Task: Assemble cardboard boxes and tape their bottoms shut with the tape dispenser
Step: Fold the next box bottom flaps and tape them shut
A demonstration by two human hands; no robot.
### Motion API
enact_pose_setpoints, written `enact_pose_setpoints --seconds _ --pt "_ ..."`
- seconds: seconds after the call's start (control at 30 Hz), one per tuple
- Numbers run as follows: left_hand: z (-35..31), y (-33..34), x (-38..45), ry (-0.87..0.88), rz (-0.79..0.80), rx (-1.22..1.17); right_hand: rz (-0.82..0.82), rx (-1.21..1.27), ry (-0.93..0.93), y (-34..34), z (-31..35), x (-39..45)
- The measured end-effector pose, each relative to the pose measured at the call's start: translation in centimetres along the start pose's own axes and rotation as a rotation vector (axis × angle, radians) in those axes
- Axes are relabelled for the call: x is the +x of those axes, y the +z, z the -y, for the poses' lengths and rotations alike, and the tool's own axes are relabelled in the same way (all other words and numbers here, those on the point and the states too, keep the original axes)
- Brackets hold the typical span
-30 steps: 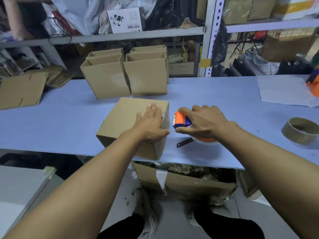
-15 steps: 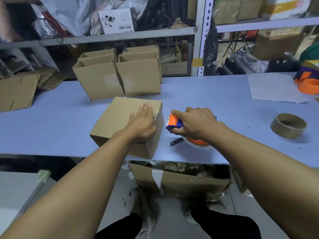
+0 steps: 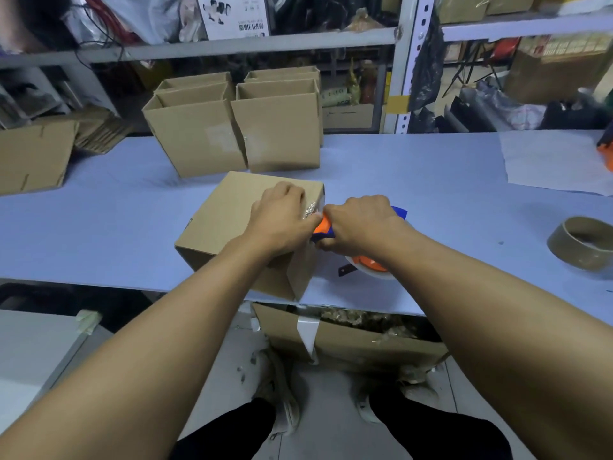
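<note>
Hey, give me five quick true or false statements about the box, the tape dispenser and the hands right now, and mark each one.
1. The right hand grips the tape dispenser. True.
2. The left hand rests on top of the box. True.
3. The box being taped stands with its flaps open upward. False: its upper face is closed; the open boxes stand behind it.
4. The empty tape core lies left of the box. False: it lies far to the right on the table.
5. The dispenser is at the box's right edge. True.
</note>
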State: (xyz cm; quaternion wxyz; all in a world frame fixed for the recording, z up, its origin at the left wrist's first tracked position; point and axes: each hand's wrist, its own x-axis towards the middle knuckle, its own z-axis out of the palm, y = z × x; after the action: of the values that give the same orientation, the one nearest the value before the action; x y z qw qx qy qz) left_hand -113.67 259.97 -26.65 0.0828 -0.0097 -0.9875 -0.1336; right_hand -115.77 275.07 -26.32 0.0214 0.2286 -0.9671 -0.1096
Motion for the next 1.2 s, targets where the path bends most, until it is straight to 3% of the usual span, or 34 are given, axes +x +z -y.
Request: enact_pose_setpoints --seconds 0.17,0.3,0.57,0.67,0.8,0.87,0.93,1.0,1.2 --pt "-1.5 1.2 0.6 -0.075 -0.1 0.107 0.085 0.047 0.002 -0.5 0.0 1.0" --pt "-1.2 1.6 1.0 -0.105 -0.045 0.097 0.127 0.123 -0.012 -0.9 -0.7 1.4" --pt "-1.1 2.1 1.6 -0.254 0.012 0.127 -0.083 0.416 0.067 0.7 -4.2 -1.4" --pt "-0.8 0.3 1.8 -0.252 0.002 -0.129 -0.195 0.618 0.081 1.1 -4.8 -2.8" --pt "-0.9 -3.2 -0.1 -0.203 -0.232 -0.509 -0.312 0.71 0.01 0.9 -4.7 -4.2" --pt "-1.3 -4.5 -1.4 -0.198 -0.15 -0.728 -0.347 0.729 -0.022 0.8 -4.4 -4.6" --pt "-1.8 -5.6 -2.3 -0.258 0.094 -0.909 -0.378 0.751 -0.049 0.4 -4.0 -4.9" --pt "-2.1 -6.2 -2.9 -0.302 0.284 -0.946 -0.403 0.767 -0.078 -0.1 -3.5 -5.1" --pt "-2.7 -7.3 -3.3 -0.314 0.234 -0.994 -0.438 0.724 -0.07 -1.4 -2.6 -5.5"
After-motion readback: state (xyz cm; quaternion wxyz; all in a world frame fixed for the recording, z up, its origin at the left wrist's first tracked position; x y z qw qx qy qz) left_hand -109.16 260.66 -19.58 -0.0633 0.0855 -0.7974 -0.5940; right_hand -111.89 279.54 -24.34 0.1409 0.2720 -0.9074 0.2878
